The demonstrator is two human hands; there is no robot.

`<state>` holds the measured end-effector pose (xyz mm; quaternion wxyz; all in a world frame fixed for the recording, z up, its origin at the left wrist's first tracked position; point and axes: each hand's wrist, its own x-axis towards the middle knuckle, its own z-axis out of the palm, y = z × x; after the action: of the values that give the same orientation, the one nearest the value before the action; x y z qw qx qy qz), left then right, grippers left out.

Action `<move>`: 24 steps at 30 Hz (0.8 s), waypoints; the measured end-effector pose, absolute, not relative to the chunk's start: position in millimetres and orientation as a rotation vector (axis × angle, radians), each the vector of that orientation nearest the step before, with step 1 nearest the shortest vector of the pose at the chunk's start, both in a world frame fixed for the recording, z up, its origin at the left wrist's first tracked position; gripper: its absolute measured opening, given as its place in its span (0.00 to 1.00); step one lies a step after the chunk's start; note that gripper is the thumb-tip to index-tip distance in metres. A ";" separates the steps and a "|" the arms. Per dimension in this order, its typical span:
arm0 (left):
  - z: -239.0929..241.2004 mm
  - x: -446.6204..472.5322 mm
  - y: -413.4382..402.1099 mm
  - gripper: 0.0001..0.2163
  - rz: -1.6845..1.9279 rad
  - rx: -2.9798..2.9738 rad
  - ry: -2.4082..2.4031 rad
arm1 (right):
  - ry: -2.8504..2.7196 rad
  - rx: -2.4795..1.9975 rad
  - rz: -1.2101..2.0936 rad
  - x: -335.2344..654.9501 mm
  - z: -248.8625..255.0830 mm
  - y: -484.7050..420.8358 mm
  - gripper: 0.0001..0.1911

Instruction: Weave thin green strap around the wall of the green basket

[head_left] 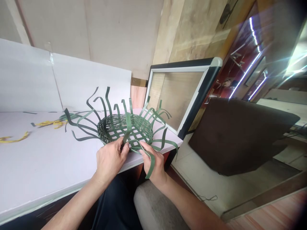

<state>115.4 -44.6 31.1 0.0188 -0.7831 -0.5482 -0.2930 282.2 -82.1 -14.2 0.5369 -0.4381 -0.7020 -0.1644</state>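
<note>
A round green woven basket (145,123) stands at the table's front edge, its loose flat strips curling up and outward all around the rim. Through its open top the latticed bottom shows, with gaps between the strips. My left hand (111,156) is closed at the near rim, pinching the base of an upright green strip (128,123). Beside it, my right hand (154,161) grips another green strip (151,164), which loops from the rim and hangs over the fingers. The near rim is partly hidden behind both hands.
The white table (48,166) carries yellow strips (51,123) and a green coil (69,116) at the left. A white panel (91,83) stands behind. A black-and-white frame (184,95) leans at the back right. To the right is a dark brown covered block (240,137).
</note>
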 end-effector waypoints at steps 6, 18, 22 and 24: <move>33.2 118.7 -45.9 0.13 -0.934 -2.420 -1.746 | -1.833 -0.954 -0.331 289.4 -6.3 -85.7 0.20; 18.1 98.3 -37.2 0.18 -1.293 -2.703 -1.402 | -2.003 -1.545 -0.445 280.8 21.5 -104.8 0.32; 18.4 96.9 -34.2 0.19 -1.321 -2.733 -1.372 | -2.011 -1.577 -0.473 277.6 23.4 -108.1 0.28; 18.0 96.9 -34.1 0.19 -1.334 -2.722 -1.352 | -1.993 -1.577 -0.479 275.7 24.0 -107.9 0.28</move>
<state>96.9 -34.1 18.0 -0.0889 -0.8169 -0.4058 -0.4002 275.7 -107.9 24.0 0.2742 -0.5865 -0.7410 -0.1783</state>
